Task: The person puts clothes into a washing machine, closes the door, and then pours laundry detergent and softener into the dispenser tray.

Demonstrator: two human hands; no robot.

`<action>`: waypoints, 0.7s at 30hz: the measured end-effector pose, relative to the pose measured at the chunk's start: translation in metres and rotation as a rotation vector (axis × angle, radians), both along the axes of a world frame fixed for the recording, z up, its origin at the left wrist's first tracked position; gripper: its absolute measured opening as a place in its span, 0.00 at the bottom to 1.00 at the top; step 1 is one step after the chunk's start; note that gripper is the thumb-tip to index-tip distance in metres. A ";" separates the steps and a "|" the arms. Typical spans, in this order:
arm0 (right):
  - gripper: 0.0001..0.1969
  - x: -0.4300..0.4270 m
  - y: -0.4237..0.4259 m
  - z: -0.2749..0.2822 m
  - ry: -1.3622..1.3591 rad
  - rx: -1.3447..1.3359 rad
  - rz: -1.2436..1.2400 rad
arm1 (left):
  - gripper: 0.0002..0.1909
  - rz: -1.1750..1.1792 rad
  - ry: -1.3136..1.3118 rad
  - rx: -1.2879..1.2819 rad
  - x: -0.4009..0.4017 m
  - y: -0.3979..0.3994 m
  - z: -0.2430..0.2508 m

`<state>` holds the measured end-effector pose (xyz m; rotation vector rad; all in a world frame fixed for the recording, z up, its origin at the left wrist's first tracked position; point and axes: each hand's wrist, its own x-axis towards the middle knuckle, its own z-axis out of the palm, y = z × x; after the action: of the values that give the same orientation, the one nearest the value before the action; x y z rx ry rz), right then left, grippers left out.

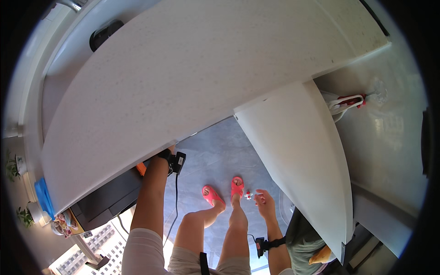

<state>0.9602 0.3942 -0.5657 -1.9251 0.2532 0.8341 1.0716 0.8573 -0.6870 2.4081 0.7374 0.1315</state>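
Note:
My left hand [172,148] is mostly hidden at the lower edge of a large white top panel [178,68], with a black camera device [178,163] strapped at that wrist. What its fingers touch cannot be told. My right hand [264,203] hangs over the grey floor with its fingers loosely bent and apart, holding nothing. It appears beside a small red and white toy [248,195], which may be an airplane. Another strapped device [261,247] is on the right forearm. To the right, a white door or side panel [295,147] stands out from the top panel.
Pink slippers [213,196] are on my feet. A dark cabinet or box [106,199] stands at left, near a blue object [44,196] and potted plants [25,216]. Dark green cloth [302,233] hangs at lower right. Beyond the door are a red and white item [352,100] and a cable hangs from the left device.

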 end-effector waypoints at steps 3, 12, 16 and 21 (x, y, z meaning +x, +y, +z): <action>0.12 0.002 0.007 0.003 0.050 -0.011 0.049 | 0.45 -0.180 0.137 0.185 0.027 0.003 0.019; 0.12 -0.011 0.003 0.002 0.014 -0.007 -0.035 | 0.29 -0.239 0.248 0.209 0.016 -0.034 0.031; 0.12 -0.010 0.011 0.016 0.026 -0.033 0.148 | 0.23 -0.386 0.026 0.417 -0.020 -0.052 0.040; 0.16 -0.015 0.031 0.050 -0.064 -0.054 0.332 | 0.26 -0.494 0.141 0.153 -0.047 -0.101 0.150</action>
<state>0.9456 0.4257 -0.5157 -2.0725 -0.0868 0.9870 1.0243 0.7567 -0.5375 2.6896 0.1774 -0.1901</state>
